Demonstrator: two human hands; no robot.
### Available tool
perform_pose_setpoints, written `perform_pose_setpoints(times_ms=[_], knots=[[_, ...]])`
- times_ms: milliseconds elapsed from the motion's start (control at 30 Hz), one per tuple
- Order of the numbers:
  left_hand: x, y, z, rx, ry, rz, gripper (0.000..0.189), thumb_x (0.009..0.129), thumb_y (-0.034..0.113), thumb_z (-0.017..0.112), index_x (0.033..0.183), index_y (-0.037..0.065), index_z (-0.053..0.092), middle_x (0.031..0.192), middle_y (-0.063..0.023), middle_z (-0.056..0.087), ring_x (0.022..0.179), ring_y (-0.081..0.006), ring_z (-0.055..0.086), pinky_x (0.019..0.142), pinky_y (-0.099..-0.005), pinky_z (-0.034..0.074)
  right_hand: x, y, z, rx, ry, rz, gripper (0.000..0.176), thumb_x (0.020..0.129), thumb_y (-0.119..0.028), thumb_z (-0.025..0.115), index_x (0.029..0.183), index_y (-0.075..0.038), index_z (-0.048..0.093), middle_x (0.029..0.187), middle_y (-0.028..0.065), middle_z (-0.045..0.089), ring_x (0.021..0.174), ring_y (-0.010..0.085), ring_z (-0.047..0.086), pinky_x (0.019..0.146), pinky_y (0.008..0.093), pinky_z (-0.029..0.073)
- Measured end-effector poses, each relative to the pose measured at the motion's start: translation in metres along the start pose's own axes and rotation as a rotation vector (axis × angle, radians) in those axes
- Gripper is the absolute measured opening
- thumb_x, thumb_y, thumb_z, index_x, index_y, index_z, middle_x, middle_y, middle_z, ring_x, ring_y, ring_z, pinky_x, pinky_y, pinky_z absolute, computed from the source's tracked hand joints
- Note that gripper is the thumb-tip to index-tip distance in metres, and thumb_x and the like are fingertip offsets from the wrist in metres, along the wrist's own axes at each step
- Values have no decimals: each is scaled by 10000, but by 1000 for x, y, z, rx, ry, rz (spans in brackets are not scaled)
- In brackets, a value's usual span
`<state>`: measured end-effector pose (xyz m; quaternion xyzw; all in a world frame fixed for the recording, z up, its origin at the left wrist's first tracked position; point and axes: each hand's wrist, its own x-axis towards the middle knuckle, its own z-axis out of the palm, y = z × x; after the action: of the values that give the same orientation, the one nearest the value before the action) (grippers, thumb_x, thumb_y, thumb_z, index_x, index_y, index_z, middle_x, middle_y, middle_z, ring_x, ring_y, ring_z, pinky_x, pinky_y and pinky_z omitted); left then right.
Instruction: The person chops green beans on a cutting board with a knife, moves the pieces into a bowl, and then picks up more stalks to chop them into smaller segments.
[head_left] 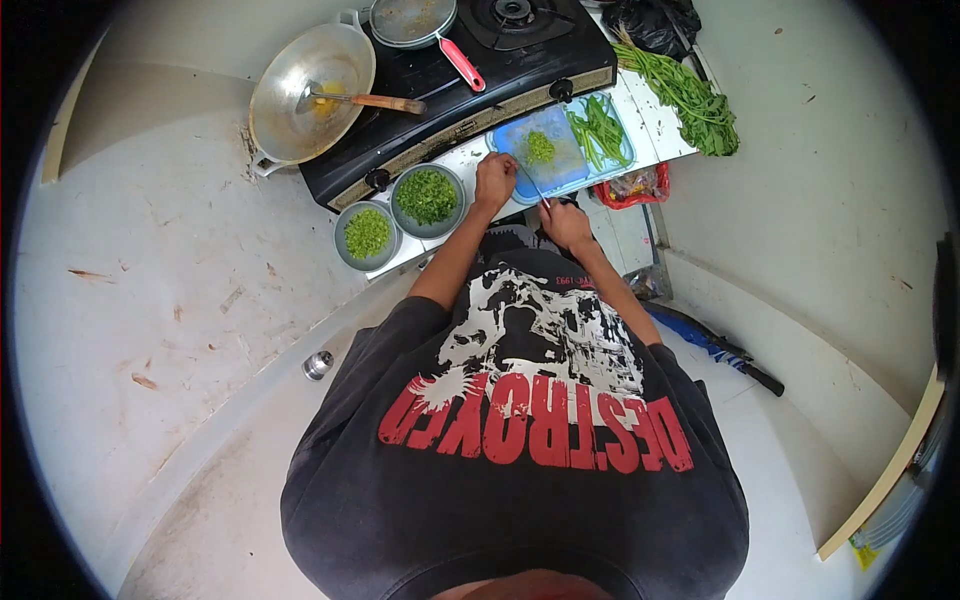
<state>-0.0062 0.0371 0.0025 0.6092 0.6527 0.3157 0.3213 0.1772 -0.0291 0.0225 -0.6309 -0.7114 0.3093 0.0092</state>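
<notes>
My right hand (pixel 567 223) is closed round the handle of a knife (pixel 533 183), whose thin blade points up and left over the front of a blue cutting board (pixel 570 184). By the board's left edge, near the blade's tip, my left hand (pixel 495 181) has its fingers drawn together; whatever they may hold is too small to make out. A small heap of chopped greens (pixel 540 148) lies on the board. Whole green leaves and stalks (pixel 598 131) rest on its right side. Left of my hands stand a bowl of dark chopped leaves (pixel 427 196) and a bowl of paler chopped greens (pixel 367 233).
Behind the board is a black gas stove (pixel 440 110) bearing a large wok (pixel 275 110) with a wooden-handled spatula (pixel 385 101) and a red-handled pan (pixel 463 66). A bunch of leafy greens (pixel 690 100) lies at right, above a red-rimmed container (pixel 640 187).
</notes>
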Motion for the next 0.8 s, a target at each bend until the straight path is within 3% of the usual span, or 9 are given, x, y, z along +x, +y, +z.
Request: perform_pose_setpoints(times_ms=[367, 467, 567, 667, 800], knots=[[-1, -2, 1, -42, 8, 13, 106, 806, -38, 626, 831, 9, 718, 832, -203, 652, 775, -355, 673, 727, -417, 549, -5, -3, -7, 47, -39, -17, 449, 993, -401, 483, 1014, 18, 642, 798, 312, 661, 780, 493, 653, 755, 572, 525], [-1, -7, 1, 9, -6, 54, 92, 824, -33, 634, 885, -14, 700, 837, -160, 659, 734, -270, 691, 700, -362, 560, -6, -1, -8, 71, -67, -27, 446, 993, -405, 482, 1015, 10, 643, 811, 311, 664, 792, 493, 654, 764, 570, 524], [-5, -7, 1, 20, 23, 77, 84, 825, -35, 635, 880, -11, 695, 838, -158, 659, 734, -268, 691, 700, -362, 560, -3, 2, -5, 27, -70, -18, 444, 992, -410, 480, 1022, 1, 645, 836, 308, 669, 815, 494, 655, 773, 566, 525], [-5, -6, -1, -47, -12, 51, 100, 809, -23, 633, 874, 12, 702, 845, -184, 627, 754, -330, 660, 730, -407, 543, -3, -1, -10, -8, -84, -6, 449, 989, -414, 482, 1017, 1, 649, 861, 303, 674, 831, 492, 657, 780, 562, 526], [-6, 0, -7, -56, -27, 22, 95, 799, -2, 650, 871, 7, 710, 848, -181, 640, 752, -301, 669, 728, -388, 552, -2, -5, -13, -26, -74, -9, 448, 987, -415, 483, 1009, -3, 658, 870, 294, 679, 846, 485, 660, 791, 559, 526]])
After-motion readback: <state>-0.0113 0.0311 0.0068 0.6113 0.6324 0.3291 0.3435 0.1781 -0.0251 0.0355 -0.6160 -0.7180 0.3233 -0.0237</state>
